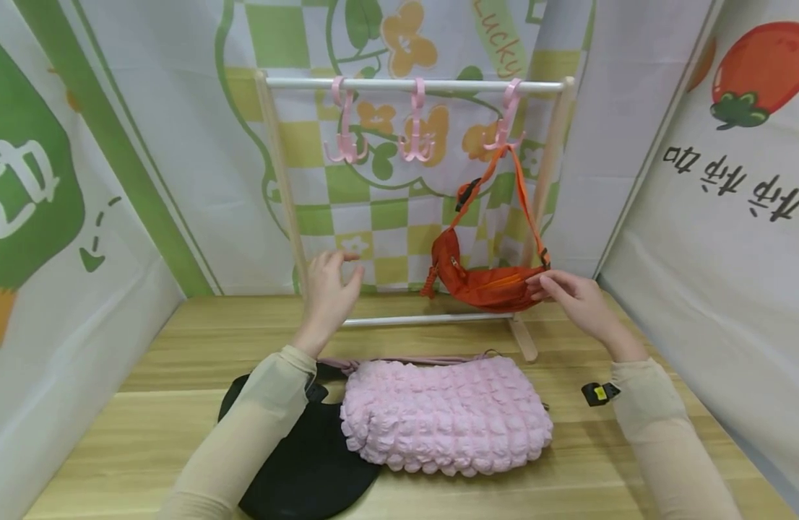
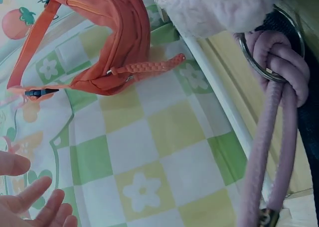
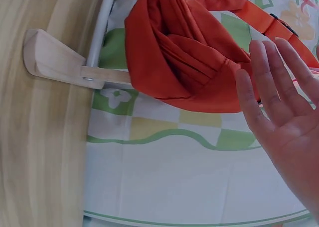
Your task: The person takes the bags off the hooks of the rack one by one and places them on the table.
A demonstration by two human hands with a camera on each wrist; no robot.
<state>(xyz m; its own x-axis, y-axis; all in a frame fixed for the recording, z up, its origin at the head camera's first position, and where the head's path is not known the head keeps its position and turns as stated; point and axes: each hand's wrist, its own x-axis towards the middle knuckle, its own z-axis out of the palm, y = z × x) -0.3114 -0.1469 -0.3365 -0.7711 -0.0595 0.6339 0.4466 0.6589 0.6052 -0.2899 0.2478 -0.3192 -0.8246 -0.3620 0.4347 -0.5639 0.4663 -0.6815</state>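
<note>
An orange waist bag (image 1: 484,287) hangs by its strap from the right-hand pink hook (image 1: 506,119) on the rack. At the bag's right end is my right hand (image 1: 576,302); its fingertips meet or nearly meet the fabric. In the right wrist view the fingers (image 3: 271,82) are extended, not wrapped round the bag. My left hand (image 1: 329,295) is raised at the rack's left side, fingers loosely bent and nothing in them. A pink puffy bag (image 1: 445,415) lies on the table below both hands, partly over a black bag (image 1: 315,462), which my left forearm partly covers.
The rack has wooden posts (image 1: 282,166) and a white top rail (image 1: 386,84). Two more pink hooks (image 1: 346,137) hang at its left and middle, bearing nothing. Printed cloth (image 1: 211,144) stands behind and at both sides of the wooden table (image 1: 152,412).
</note>
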